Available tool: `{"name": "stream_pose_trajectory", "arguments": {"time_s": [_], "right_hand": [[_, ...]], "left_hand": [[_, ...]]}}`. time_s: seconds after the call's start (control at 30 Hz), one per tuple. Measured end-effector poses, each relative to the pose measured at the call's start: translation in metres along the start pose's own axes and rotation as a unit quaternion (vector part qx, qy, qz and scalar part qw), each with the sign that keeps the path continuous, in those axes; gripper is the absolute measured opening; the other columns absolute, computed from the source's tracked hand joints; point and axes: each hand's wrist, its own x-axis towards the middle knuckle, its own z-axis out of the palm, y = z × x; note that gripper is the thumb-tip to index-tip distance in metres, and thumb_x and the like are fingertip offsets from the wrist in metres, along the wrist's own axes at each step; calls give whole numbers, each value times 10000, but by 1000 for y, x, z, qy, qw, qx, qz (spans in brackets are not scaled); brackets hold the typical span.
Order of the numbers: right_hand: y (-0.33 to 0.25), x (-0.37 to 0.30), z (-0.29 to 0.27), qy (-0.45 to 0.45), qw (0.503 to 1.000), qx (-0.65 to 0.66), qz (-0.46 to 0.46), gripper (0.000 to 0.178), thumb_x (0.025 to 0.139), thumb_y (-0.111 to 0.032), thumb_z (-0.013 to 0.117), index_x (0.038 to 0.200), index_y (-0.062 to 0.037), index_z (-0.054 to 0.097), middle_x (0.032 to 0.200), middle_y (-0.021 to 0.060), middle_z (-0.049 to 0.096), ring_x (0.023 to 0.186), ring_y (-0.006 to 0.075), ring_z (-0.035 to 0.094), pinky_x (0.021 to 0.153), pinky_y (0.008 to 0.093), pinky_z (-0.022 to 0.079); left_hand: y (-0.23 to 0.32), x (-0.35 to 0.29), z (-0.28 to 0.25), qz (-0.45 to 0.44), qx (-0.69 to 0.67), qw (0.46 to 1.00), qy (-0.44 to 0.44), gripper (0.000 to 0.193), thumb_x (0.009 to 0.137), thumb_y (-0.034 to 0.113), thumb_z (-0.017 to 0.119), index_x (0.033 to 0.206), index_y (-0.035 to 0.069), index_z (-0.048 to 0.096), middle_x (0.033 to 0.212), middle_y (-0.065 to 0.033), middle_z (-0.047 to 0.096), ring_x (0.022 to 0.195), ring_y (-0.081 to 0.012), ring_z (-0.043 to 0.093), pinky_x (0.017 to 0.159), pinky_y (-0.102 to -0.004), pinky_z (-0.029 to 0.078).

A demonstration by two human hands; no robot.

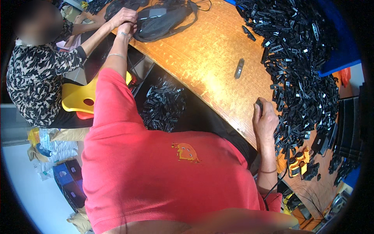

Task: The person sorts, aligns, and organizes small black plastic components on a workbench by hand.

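While the right hand (pixel 266 119) pinches a black piece (pixel 259 103), the left hand (pixel 126 29), grip unclear, is beside a black bag (pixel 165 29), contents indistinct.

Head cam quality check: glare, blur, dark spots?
Head view: strong glare washes the wooden table near the lone black piece; head view: blur covers the co-worker's head and a patch at the lower edge; head view: corners fall to black, and deep shadow lies beside the lower black parts.
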Motion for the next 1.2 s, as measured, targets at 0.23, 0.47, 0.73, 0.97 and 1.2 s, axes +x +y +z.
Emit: {"name": "stream_pose_trajectory", "arguments": {"time_s": [0.23, 0.47, 0.73, 0.97, 1.2], "right_hand": [[-2, 3, 1, 5, 1000, -2, -6, 230, 974, -157, 741, 1185, -85, 685, 1019, 141, 730, 840, 363, 743, 686, 434, 591], [0, -3, 1, -1, 1000, -14, 5, 237, 981, -169, 738, 1196, -86, 686, 1030, 145, 732, 844, 364, 747, 693, 434, 594], [6, -5, 5, 14, 1000, -8, -10, 230, 989, -179, 722, 1202, -99, 687, 1028, 152, 729, 859, 380, 738, 709, 449, 592], [10, -1, 9, 31, 999, 17, 7, 239, 969, -229, 757, 1164, -96, 724, 969, 140, 726, 816, 349, 740, 680, 437, 590], [3, -2, -11, -22, 999, 20, 16, 252, 957, -200, 761, 1167, -63, 738, 980, 148, 684, 806, 377, 725, 705, 465, 592]], "left_hand": [[-22, 0, -12, -4, -34, 998, 61, 220, 986, -23, 496, 1063, 99, 663, 988, -37, 644, 764, -195, 620, 721, -352, 604], [-36, 9, -5, -27, -53, 996, 65, 124, 1046, 88, 524, 1078, 114, 641, 981, -25, 593, 826, -160, 592, 781, -355, 623], [-42, -28, 26, 40, -108, 974, 193, 84, 964, 81, 661, 953, 145, 606, 893, -7, 585, 799, -153, 588, 694, -309, 570], [-36, -158, 100, 87, -54, 963, 248, 193, 992, 52, 600, 1143, 147, 674, 1141, -32, 712, 1007, -158, 675, 810, -282, 562], [-27, -295, 301, 535, 363, 732, -215, 426, 896, -10, 693, 1302, 120, 694, 1371, -113, 646, 1308, -317, 586, 1111, -437, 495]]}}
